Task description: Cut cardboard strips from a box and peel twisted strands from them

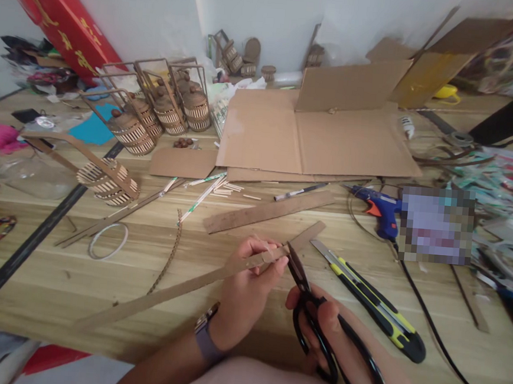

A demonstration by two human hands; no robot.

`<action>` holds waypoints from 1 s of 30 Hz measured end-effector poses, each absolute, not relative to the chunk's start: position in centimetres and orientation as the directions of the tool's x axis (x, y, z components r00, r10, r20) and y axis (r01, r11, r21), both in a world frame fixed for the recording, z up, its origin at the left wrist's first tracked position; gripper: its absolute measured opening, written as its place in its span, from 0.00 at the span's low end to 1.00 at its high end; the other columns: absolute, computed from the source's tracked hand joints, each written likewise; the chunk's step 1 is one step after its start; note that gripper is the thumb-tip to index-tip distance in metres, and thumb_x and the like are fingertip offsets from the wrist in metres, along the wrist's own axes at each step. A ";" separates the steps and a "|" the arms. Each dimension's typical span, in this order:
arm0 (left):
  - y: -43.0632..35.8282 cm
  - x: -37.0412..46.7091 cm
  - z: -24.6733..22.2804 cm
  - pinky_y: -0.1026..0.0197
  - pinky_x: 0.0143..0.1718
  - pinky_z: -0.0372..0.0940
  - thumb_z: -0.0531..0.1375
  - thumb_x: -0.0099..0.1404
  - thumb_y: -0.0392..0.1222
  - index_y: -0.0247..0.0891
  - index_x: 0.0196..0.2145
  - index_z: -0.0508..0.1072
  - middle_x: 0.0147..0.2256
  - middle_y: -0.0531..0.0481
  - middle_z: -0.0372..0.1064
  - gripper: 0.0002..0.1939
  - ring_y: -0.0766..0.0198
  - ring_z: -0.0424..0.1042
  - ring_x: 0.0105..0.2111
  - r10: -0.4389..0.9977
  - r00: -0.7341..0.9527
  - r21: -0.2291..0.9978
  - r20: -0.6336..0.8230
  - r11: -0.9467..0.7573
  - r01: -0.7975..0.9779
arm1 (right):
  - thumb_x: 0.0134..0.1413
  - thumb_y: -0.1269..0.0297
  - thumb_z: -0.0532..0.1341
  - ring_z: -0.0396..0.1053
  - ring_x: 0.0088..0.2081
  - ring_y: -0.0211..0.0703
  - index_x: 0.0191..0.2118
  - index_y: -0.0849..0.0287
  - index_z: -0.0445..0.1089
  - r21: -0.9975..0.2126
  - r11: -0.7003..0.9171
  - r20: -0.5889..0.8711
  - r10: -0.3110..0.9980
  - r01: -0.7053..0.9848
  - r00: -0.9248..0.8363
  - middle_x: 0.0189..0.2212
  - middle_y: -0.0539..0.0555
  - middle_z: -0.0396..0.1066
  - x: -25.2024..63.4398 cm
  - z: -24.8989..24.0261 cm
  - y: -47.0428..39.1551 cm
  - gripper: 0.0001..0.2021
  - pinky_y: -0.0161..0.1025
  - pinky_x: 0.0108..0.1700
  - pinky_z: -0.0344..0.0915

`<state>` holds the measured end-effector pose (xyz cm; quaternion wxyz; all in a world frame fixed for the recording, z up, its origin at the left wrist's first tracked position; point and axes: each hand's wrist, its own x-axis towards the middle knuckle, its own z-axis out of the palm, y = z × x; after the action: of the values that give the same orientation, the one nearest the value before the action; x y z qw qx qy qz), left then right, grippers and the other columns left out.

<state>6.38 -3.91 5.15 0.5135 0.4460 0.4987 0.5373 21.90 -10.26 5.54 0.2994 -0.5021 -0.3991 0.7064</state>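
Observation:
My left hand (249,280) pinches a long narrow cardboard strip (196,282) that slants down to the left across the table. Black-handled scissors (318,309) sit in my right hand (321,321), with fingers and thumb through the loops. Their blades meet the strip just beyond my left fingertips, where its far end sticks out to the upper right. Whether the blades are fully closed there is hard to make out. A wider cardboard strip (268,212) lies just behind my hands. Close to the scissors on the right rests a yellow and black utility knife (367,304), blade out.
Small basket-like lidded containers (196,110) stand at the back left, and one with a handle (108,181) lies nearer. A folded cardboard sheet (261,133) fills the back middle. A blue glue gun (386,211) with its black cord lies right. A white ring (108,241) lies left.

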 end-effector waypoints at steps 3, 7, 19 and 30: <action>-3.9 6.4 4.7 0.64 0.36 0.69 0.67 0.58 0.39 0.40 0.29 0.70 0.36 0.49 0.76 0.07 0.62 0.77 0.38 0.996 -0.075 0.994 0.044 -0.051 -0.095 | 0.53 0.26 0.50 0.54 0.22 0.33 0.42 0.53 0.66 -0.854 -0.521 -0.507 0.823 0.017 -0.257 0.25 0.45 0.56 21.5 6.3 -10.2 0.33 0.34 0.25 0.63; -3.9 6.4 4.5 0.65 0.34 0.69 0.65 0.60 0.39 0.39 0.30 0.70 0.35 0.49 0.76 0.06 0.63 0.77 0.37 0.995 -0.063 0.996 0.075 -0.078 -0.045 | 0.50 0.23 0.50 0.52 0.21 0.31 0.41 0.55 0.64 -0.839 -0.543 -0.534 0.810 0.033 -0.244 0.24 0.44 0.55 21.2 6.9 -10.0 0.36 0.32 0.23 0.58; -4.0 6.5 4.8 0.64 0.36 0.69 0.65 0.60 0.39 0.39 0.29 0.70 0.36 0.48 0.76 0.06 0.62 0.77 0.38 0.996 -0.035 0.996 0.087 -0.088 -0.008 | 0.48 0.21 0.47 0.44 0.18 0.30 0.35 0.56 0.61 -0.872 -0.469 -0.488 0.850 0.139 -0.197 0.18 0.42 0.50 20.7 7.4 -9.7 0.37 0.33 0.20 0.43; -4.1 6.8 4.5 0.63 0.38 0.70 0.66 0.59 0.39 0.40 0.30 0.69 0.36 0.48 0.76 0.08 0.62 0.77 0.38 0.998 -0.038 0.994 0.040 -0.044 -0.102 | 0.56 0.26 0.44 0.50 0.21 0.34 0.30 0.56 0.63 -0.910 -0.228 -0.304 0.935 0.348 -0.183 0.19 0.46 0.55 21.4 5.8 -9.8 0.34 0.35 0.21 0.47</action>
<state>6.80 -4.14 4.55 0.5053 0.4750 0.4720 0.5443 21.43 -9.82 5.76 0.2764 -0.5761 -0.5566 0.5310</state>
